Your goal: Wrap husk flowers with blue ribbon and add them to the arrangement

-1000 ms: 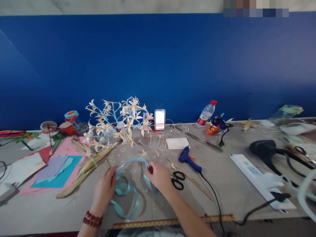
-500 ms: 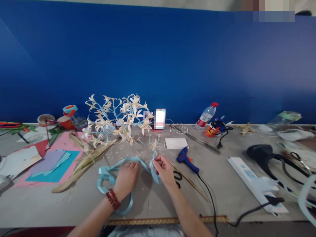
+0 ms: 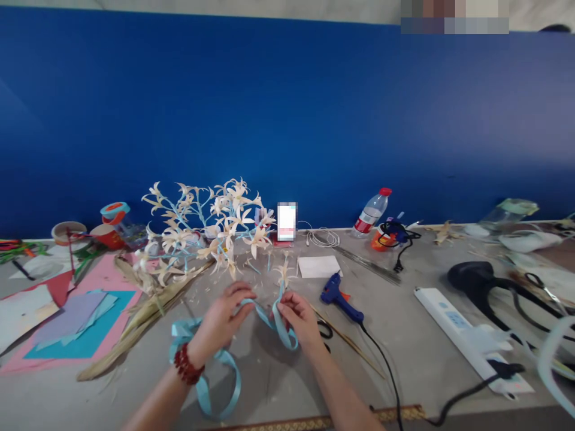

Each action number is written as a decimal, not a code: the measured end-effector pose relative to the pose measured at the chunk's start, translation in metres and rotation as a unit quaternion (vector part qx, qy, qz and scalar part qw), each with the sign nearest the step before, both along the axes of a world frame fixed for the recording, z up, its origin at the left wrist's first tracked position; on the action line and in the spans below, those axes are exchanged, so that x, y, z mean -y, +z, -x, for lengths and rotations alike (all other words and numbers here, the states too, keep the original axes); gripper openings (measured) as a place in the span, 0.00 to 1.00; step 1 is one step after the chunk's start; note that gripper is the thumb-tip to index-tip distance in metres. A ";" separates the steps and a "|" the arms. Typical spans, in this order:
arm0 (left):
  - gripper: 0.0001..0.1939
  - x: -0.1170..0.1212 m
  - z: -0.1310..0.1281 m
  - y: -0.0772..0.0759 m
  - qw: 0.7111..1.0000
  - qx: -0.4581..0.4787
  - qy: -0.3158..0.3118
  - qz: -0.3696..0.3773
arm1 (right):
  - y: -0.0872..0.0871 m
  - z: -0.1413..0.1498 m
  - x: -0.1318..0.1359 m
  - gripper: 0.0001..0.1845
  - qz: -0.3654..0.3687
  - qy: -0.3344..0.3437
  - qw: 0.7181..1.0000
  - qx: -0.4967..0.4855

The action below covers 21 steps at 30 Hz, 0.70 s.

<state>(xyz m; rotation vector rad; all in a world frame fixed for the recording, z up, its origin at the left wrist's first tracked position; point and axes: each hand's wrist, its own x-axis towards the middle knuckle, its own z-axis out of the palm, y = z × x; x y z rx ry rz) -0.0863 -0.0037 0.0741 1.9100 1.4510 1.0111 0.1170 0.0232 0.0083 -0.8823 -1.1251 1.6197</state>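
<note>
A light blue ribbon (image 3: 184,327) lies in loose loops on the table and runs up between my two hands. My left hand (image 3: 224,320), with a red bead bracelet on the wrist, has its thumb and fingers closed round a stretch of the ribbon. My right hand (image 3: 300,318) pinches the ribbon against the stem of a single pale flower (image 3: 284,275), which stands above the fingertips. A ribbon loop hangs beside the right thumb. Behind my hands is a bunch of similar pale flowers (image 3: 236,221) on blue-wrapped stems.
Right of my hands lie a blue glue gun (image 3: 339,299), black-handled scissors (image 3: 324,328) and a power strip (image 3: 462,329). A bottle (image 3: 372,214) and phone (image 3: 286,221) stand at the back. Dried husks (image 3: 144,317) and coloured paper (image 3: 108,341) lie left.
My left hand has risen off the table and curled round the ribbon, lifting that stretch. My right hand keeps its pinch on the stem. The view has shifted slightly.
</note>
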 end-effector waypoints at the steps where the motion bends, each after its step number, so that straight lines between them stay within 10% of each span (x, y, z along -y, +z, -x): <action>1: 0.11 0.001 -0.009 -0.002 0.997 0.069 -0.021 0.026 | 0.001 0.000 0.001 0.18 0.001 0.017 1.000 -0.005; 12: 0.06 0.011 -0.038 -0.013 0.895 0.405 0.000 0.187 | 0.014 0.001 0.010 0.18 -0.071 0.100 0.989 0.087; 21: 0.04 0.017 -0.035 -0.019 0.863 0.462 0.001 0.203 | 0.050 -0.008 0.030 0.08 -0.242 0.032 0.887 0.391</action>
